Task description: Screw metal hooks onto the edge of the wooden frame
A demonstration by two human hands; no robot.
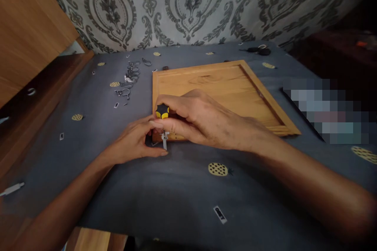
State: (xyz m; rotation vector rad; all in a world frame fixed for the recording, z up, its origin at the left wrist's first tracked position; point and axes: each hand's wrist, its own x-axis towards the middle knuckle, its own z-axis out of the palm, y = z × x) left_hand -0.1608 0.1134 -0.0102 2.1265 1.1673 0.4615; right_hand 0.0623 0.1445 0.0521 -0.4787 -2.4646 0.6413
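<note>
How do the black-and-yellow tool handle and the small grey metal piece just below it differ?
Colour: the black-and-yellow tool handle has two bold colours, while the small grey metal piece looks plain metallic. Shape: the handle is chunky with a lobed end; the metal piece is narrow. Hands: the right hand grips the handle; the metal piece is at the thumb tip of the left hand. Both are close to the framed brown wooden board.

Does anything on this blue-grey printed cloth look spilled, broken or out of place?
Nothing looks spilled or clearly broken. Mildly untidy: the small curved grey metal pieces strewn unevenly left of the brown framed wooden panel.
</note>
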